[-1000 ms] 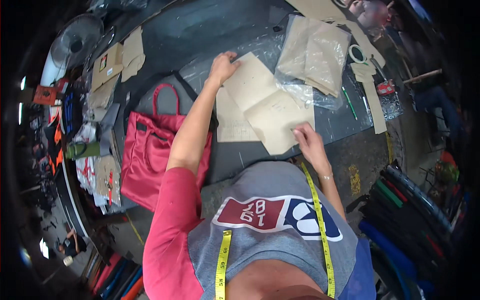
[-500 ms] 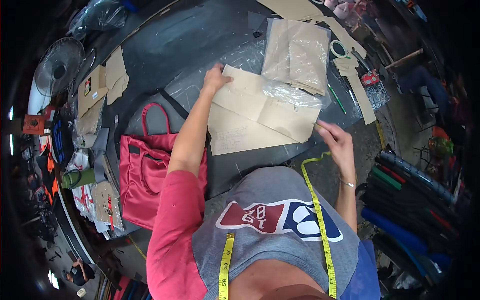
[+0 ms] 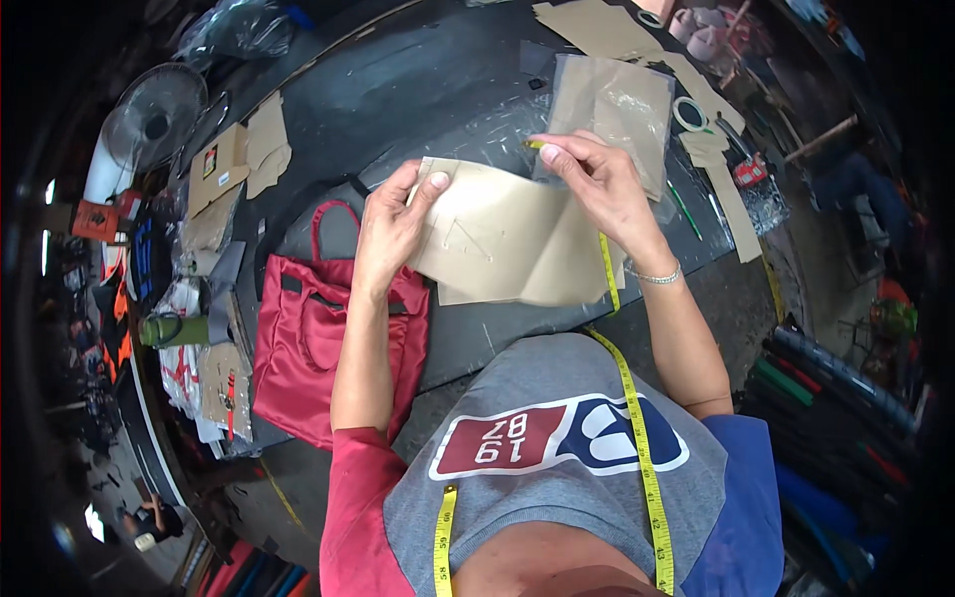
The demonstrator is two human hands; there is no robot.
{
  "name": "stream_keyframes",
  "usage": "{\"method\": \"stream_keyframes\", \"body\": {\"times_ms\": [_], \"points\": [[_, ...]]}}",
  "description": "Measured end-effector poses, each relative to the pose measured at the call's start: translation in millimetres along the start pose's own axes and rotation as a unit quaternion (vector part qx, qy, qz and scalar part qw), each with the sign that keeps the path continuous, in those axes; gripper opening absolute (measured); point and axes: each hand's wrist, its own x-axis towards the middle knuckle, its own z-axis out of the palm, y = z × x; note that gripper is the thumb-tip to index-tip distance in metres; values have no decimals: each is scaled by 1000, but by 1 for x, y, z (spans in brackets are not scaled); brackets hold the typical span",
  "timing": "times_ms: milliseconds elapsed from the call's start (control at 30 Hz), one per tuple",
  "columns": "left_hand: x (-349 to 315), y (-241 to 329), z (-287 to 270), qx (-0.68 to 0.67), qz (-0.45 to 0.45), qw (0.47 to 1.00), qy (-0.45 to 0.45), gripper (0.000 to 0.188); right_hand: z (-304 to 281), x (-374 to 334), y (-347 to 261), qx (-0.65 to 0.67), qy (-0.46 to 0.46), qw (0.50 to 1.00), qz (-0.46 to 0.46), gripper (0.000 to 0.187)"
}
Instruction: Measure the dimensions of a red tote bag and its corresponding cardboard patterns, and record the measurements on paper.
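Left fingers point(image 3: 439, 182) grip line-marked brown paper point(image 3: 502, 234) and right fingers point(image 3: 550, 154) pinch a numbered yellow tape measure point(image 3: 609, 271), before a numeral-printed shirt point(image 3: 507, 436).

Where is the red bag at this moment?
In the head view, the bag lies on the table, left of centre, partly behind the left forearm, below and left of the held paper.

Dark table point(image 3: 428, 75)

A red bag point(image 3: 298, 378) lies by the near edge. Beyond the bag, brown card point(image 3: 267, 149). Just right of it, a brown sheet point(image 3: 460, 291); farther right, a plastic packet point(image 3: 622, 99), green pencil point(image 3: 684, 210) and paper strip point(image 3: 733, 204).
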Motion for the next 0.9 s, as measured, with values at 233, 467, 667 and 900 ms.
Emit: {"method": "stream_keyframes", "body": {"times_ms": [233, 467, 667, 900], "points": [[-17, 43, 4, -80, -12, 997, -6, 21, 28, 13, -27, 23, -123, 991, -47, 31], [-23, 53, -1, -153, -33, 988, -7, 31, 31, 11, -39, 39, -176, 981, -72, 31], [-22, 54, 0, -140, -52, 988, -36, 39, 31, 13, -39, 32, -188, 978, -86, 32], [-24, 55, -4, -160, -55, 984, -55, 36, 31, 14, -32, 49, -216, 972, -80, 34]]}}
